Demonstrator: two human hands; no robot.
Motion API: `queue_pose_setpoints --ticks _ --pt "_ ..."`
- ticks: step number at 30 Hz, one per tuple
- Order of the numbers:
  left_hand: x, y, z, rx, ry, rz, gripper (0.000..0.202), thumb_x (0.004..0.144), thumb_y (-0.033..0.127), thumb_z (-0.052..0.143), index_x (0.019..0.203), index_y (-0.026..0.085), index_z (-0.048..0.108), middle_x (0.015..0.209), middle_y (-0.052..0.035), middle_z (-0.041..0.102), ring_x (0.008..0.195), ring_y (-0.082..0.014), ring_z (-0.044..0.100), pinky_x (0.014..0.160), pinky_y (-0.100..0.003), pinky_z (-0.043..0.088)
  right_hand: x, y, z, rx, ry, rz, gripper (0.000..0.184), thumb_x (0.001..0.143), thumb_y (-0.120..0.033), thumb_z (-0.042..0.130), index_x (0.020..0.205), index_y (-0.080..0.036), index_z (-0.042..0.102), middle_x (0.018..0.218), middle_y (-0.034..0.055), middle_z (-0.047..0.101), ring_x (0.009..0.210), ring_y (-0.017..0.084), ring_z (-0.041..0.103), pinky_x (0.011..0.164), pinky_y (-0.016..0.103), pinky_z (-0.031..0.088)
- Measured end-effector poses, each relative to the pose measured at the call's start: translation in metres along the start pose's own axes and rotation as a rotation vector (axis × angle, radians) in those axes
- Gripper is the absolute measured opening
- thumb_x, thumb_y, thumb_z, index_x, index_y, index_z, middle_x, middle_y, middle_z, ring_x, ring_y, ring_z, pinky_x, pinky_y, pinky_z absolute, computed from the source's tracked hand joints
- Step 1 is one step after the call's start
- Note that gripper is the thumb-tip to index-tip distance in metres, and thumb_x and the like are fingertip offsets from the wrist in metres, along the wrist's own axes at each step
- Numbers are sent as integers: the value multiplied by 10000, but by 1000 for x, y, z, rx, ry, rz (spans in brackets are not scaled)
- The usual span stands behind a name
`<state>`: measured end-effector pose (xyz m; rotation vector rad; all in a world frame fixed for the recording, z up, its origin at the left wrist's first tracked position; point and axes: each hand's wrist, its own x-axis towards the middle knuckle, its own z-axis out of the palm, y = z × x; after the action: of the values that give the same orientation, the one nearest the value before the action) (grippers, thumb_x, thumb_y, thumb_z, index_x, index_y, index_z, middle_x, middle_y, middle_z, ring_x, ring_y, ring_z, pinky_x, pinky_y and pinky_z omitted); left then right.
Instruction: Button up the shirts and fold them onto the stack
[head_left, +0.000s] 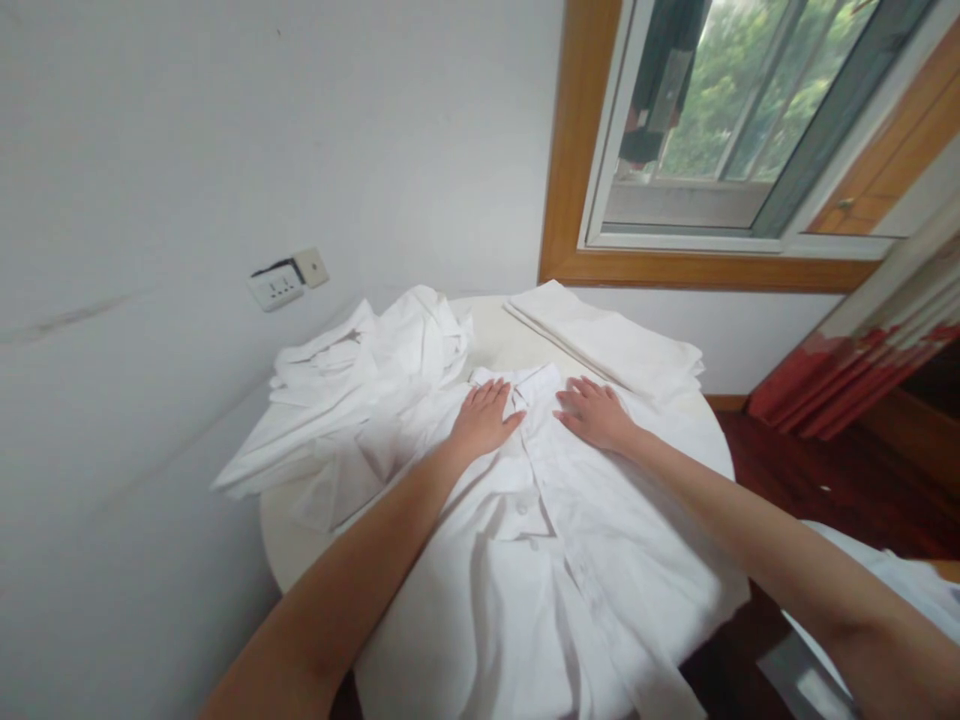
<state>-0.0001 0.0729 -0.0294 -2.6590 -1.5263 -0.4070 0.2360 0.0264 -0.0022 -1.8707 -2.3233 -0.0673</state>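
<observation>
A white button-up shirt lies spread front side up on the round table, collar at the far end. Its lower part drapes over the near edge, and wrinkles run down the button placket. My left hand rests flat on the shirt just below the left of the collar, fingers stretched out. On the other side of the collar, my right hand lies flat on the cloth with fingers spread. Neither hand grips anything.
A loose heap of white clothes sits at the table's left, by the wall. Folded white cloth lies at the back right. The pale round table stands below a wood-framed window. A red-and-white curtain hangs right.
</observation>
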Motion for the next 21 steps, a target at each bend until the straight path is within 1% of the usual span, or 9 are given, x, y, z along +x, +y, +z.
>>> queue_pose_setpoints --ticks 2,4,6,9,11,12,16,19,21 --pt "0 1 0 3 4 4 644 953 539 336 1449 132 394 1527 -126 373 1437 -263 296 1191 -455 212 12 -13 -10 9 43 -29 402 930 -380 482 1287 -234 597 1415 121 510 1323 296 422 1067 470 325" --pt "-1 2 -2 0 -1 3 638 954 533 345 1444 128 399 1527 -129 373 1437 -266 296 1190 -460 213 27 -29 -16 41 52 -71 388 917 -255 473 1280 -201 599 1262 130 616 1181 257 545 986 374 400" --pt "-1 3 -4 -3 -14 -6 631 954 522 358 1442 124 400 1529 -134 366 1434 -272 300 1186 -466 219 43 -44 -15 85 36 -81 425 907 -188 454 1317 -179 565 1184 132 651 1077 234 603 904 320 438" --pt "-2 4 -6 -8 -28 -18 618 955 498 377 1441 118 401 1535 -137 353 1431 -277 307 1182 -471 227 63 -55 -3 165 -56 -59 439 887 -163 489 1321 -183 556 1166 129 669 1039 233 628 849 297 447" --pt "-2 4 -6 -13 -24 -18 620 955 497 381 1437 107 407 1532 -140 356 1429 -277 309 1183 -470 230 72 -56 7 206 -107 -55 407 875 -153 519 1276 -181 589 1151 125 683 1048 232 628 849 288 438" --pt "-2 3 -5 -14 -19 -17 622 955 497 381 1434 102 412 1529 -142 361 1428 -276 311 1183 -469 230 74 -54 10 220 -111 -53 389 875 -147 522 1255 -173 600 1153 126 685 1055 229 626 853 283 432" --pt "-2 1 -2 -11 21 -8 599 961 496 371 1417 113 439 1512 -136 395 1418 -268 333 1183 -461 237 74 -45 17 248 -68 -37 325 903 -152 488 1211 -138 592 1138 128 690 1027 207 627 825 260 416" --pt "-3 1 -1 -8 48 -5 558 968 478 361 1407 146 458 1500 -116 422 1408 -266 351 1176 -466 255 72 -41 16 296 -18 -10 279 906 -156 478 1164 -147 582 1054 105 709 936 179 634 761 239 406" --pt "-3 1 -1 0 61 3 524 978 445 348 1406 164 462 1496 -105 432 1402 -260 363 1170 -463 270 73 -40 15 336 28 20 262 899 -154 478 1143 -159 575 1033 95 706 911 169 627 744 234 398"
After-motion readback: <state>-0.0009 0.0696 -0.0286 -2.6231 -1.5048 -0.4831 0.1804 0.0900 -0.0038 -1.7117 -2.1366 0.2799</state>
